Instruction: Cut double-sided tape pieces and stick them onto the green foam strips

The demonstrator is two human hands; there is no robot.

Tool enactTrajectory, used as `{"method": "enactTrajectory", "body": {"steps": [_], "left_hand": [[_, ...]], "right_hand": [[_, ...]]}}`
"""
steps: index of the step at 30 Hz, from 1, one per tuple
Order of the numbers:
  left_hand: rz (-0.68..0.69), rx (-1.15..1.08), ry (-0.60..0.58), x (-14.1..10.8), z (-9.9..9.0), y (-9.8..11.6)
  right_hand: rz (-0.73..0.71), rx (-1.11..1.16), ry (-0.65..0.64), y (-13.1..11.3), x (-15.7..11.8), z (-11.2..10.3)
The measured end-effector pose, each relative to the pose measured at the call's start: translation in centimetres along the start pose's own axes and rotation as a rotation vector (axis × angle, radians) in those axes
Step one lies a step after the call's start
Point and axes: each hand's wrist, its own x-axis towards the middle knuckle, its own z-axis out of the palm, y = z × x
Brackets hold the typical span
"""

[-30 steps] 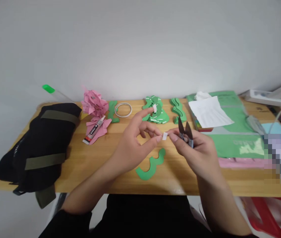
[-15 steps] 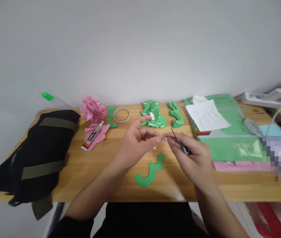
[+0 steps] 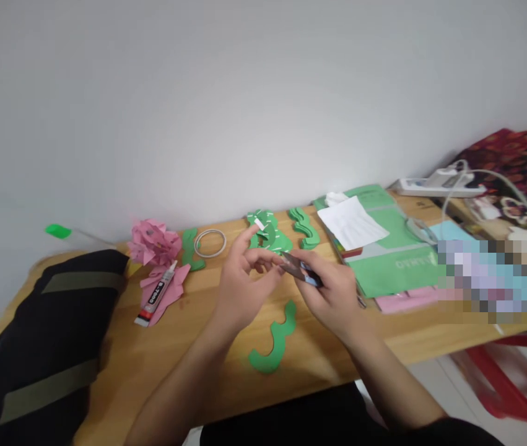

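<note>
My left hand [image 3: 242, 279] pinches a small strip between thumb and fingers, probably tape; it is mostly hidden. Stuck on its raised index fingertip is a small white piece [image 3: 259, 224]. My right hand [image 3: 331, 288] grips scissors [image 3: 296, 267] with dark blades, whose tips reach the left fingertips. Whether the blades are apart I cannot tell. Below the hands a wavy green paper cutout [image 3: 276, 347] lies flat on the wooden table [image 3: 217, 365]. Behind them sit a pile of green cutouts with white strips [image 3: 275, 238] and a plain green stack [image 3: 304, 230].
At left are a black bag [image 3: 59, 322], a pink paper flower [image 3: 154, 241], a glue tube [image 3: 156, 294] and a thin tape roll [image 3: 210, 243]. To the right lie a white tissue [image 3: 353, 223], a green packet [image 3: 374, 272] and a power strip [image 3: 435, 187].
The view has swung to the right, showing more of the right side. The scissors have turned so their blades show broader, close against the left fingertips. The strip between the hands is less visible.
</note>
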Motion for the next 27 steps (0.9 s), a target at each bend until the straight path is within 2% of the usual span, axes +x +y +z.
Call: {"method": "enactTrajectory", "body": {"steps": [3, 5, 7, 9, 11, 13, 16, 19, 27], "left_hand": [[0.030, -0.036, 0.001, 0.5, -0.2, 0.9], [0.048, -0.067, -0.007, 0.8, -0.4, 1.9], [0.069, -0.123, -0.003, 1.0, -0.8, 2.9], [0.086, -0.210, 0.022, 1.3, -1.3, 3.9], [0.100, -0.325, 0.065, 1.6, -1.8, 4.7], [0.127, -0.438, 0.125, 1.7, -2.2, 5.2], [0.174, -0.552, 0.195, 1.7, -2.7, 5.4], [0.162, -0.590, 0.184, 1.4, -2.8, 5.4], [0.095, -0.610, 0.116, 1.4, -2.6, 5.0]], "right_hand": [[-0.038, -0.041, 0.017, -0.5, 1.3, -0.4], [-0.011, -0.010, 0.035, -0.9, 2.3, -0.8], [0.090, 0.112, 0.077, -1.4, 3.3, -0.9], [0.213, 0.356, 0.095, -2.0, 4.3, -0.8], [0.294, 0.628, 0.039, -2.6, 5.2, -0.5], [0.333, 0.778, -0.063, -3.4, 5.8, -0.2], [0.352, 0.852, -0.245, -4.5, 5.8, 0.4], [0.334, 0.895, -0.401, -4.8, 5.1, 0.9], [0.246, 0.885, -0.391, -3.4, 4.7, 0.5]]}}
